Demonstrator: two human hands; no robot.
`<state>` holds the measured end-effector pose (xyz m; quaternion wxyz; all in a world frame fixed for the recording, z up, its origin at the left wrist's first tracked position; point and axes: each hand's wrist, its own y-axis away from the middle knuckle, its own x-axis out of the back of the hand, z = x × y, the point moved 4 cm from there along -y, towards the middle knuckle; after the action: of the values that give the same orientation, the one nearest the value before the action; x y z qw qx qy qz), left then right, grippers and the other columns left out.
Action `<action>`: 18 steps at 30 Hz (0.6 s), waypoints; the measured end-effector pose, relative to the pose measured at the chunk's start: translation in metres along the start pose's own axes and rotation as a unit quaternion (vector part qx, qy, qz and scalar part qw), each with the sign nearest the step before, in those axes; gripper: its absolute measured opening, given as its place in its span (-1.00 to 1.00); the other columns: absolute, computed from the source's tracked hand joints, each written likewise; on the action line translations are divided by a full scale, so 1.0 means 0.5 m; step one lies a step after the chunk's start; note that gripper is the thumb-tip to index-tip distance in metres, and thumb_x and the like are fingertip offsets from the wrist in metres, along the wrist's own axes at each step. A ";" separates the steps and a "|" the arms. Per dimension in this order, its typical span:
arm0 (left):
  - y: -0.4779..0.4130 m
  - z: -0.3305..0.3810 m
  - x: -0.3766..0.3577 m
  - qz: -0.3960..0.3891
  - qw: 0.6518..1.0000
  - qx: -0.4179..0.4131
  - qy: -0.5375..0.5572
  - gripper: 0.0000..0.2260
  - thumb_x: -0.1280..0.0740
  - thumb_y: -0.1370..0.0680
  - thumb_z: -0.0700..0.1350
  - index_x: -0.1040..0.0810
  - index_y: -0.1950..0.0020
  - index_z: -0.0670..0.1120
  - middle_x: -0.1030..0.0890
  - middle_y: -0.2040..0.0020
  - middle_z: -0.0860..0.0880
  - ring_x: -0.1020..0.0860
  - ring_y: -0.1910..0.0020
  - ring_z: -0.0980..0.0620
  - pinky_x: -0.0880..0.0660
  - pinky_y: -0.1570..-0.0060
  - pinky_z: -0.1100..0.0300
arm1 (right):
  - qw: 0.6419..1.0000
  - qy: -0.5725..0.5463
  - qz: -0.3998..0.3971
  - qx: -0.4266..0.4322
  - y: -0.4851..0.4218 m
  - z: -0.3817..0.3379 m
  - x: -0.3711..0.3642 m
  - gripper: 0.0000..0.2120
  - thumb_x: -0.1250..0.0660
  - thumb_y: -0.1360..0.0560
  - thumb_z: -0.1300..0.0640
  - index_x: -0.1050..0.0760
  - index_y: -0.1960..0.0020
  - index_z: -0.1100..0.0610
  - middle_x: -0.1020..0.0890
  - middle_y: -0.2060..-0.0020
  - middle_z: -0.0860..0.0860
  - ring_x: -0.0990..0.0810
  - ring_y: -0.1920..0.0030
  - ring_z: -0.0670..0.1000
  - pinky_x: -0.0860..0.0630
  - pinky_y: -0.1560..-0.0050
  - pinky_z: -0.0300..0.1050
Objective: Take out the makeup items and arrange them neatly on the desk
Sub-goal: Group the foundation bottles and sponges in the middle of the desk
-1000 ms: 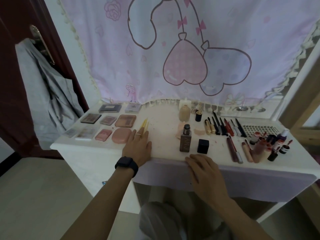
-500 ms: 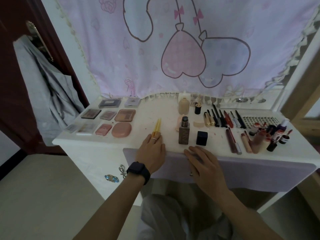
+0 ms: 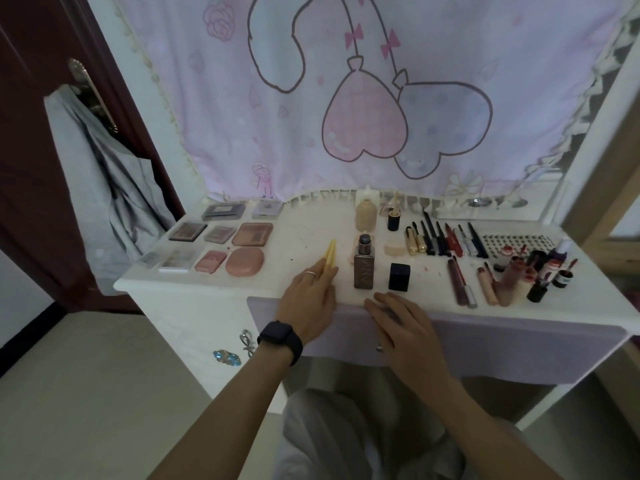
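Head view: left grip (image 3: 308, 301) lies flat on the tabletop (image 3: 304, 233), fingers straight over the yellow tool (image 3: 330, 252), which points to 12 o'clock. Right grip (image 3: 401, 323) rests spread at the front edge, brown bottle (image 3: 364, 268) at its 11 o'clock.

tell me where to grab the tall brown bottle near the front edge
Take the brown bottle by its square body, coming from the front, fingers on its flat left and right faces. It stands upright, and its narrow dark top offers less to hold. The black cube stands apart on its right, leaving room.
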<state>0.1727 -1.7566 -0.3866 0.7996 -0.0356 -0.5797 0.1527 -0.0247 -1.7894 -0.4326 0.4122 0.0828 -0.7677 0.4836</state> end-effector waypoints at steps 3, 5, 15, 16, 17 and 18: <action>0.002 -0.017 0.014 0.004 1.000 -0.021 -0.001 -0.60 -0.14 -0.69 -0.08 -0.35 -0.53 -0.07 -0.35 -0.53 -0.10 -0.35 -0.44 -0.15 -0.29 -0.43 0.05 | 1.000 -0.005 -0.004 -0.002 0.000 0.002 -0.005 -0.50 -0.56 -0.39 0.24 -0.59 -0.31 0.19 -0.60 -0.27 0.17 -0.58 -0.26 0.22 -0.55 -0.24 0.19; 0.001 -0.025 0.013 -0.023 0.999 -0.028 -0.005 -0.60 -0.11 -0.70 -0.06 -0.32 -0.55 -0.05 -0.32 -0.54 -0.04 -0.32 -0.46 -0.10 -0.32 -0.43 0.06 | 1.000 -0.011 -0.003 -0.008 0.000 0.005 -0.007 -0.51 -0.55 -0.40 0.24 -0.58 -0.32 0.18 -0.60 -0.28 0.16 -0.57 -0.28 0.21 -0.53 -0.26 0.18; -0.016 -0.003 -0.018 -0.063 0.997 -0.032 -0.039 -0.57 -0.03 -0.72 -0.06 -0.18 -0.61 -0.06 -0.19 -0.60 0.00 -0.19 -0.54 -0.04 -0.22 -0.50 0.10 | 1.000 -0.006 -0.007 -0.013 -0.004 -0.003 0.003 -0.53 -0.56 -0.39 0.25 -0.61 -0.29 0.19 -0.61 -0.26 0.18 -0.59 -0.25 0.23 -0.55 -0.23 0.20; -0.017 -0.001 -0.020 -0.065 0.996 -0.031 -0.045 -0.56 -0.03 -0.72 -0.06 -0.17 -0.61 -0.07 -0.19 -0.60 -0.01 -0.20 -0.54 -0.06 -0.24 -0.49 0.08 | 1.000 -0.005 -0.009 -0.011 -0.004 -0.004 0.003 -0.53 -0.57 -0.39 0.25 -0.61 -0.29 0.20 -0.61 -0.26 0.18 -0.59 -0.25 0.23 -0.55 -0.23 0.20; -0.019 0.001 -0.023 -0.066 0.996 -0.029 -0.050 -0.56 -0.03 -0.72 -0.06 -0.17 -0.61 -0.07 -0.19 -0.60 -0.01 -0.20 -0.53 -0.07 -0.27 -0.48 0.05 | 1.000 -0.005 -0.010 -0.011 -0.004 -0.003 0.002 -0.52 -0.57 -0.39 0.25 -0.61 -0.29 0.20 -0.61 -0.26 0.18 -0.59 -0.25 0.24 -0.55 -0.23 0.20; -0.020 0.002 -0.025 -0.066 0.996 -0.026 -0.054 -0.56 -0.03 -0.72 -0.06 -0.16 -0.61 -0.08 -0.18 -0.60 -0.02 -0.20 -0.53 -0.07 -0.30 -0.46 0.03 | 1.000 -0.007 -0.009 -0.011 -0.004 -0.003 0.001 -0.53 -0.57 -0.39 0.25 -0.61 -0.28 0.19 -0.61 -0.26 0.18 -0.59 -0.25 0.23 -0.55 -0.23 0.20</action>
<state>0.1704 -1.7696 -0.3953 0.7743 -0.0101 -0.6268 0.0862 -0.0233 -1.7890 -0.4308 0.4122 0.0884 -0.7752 0.4705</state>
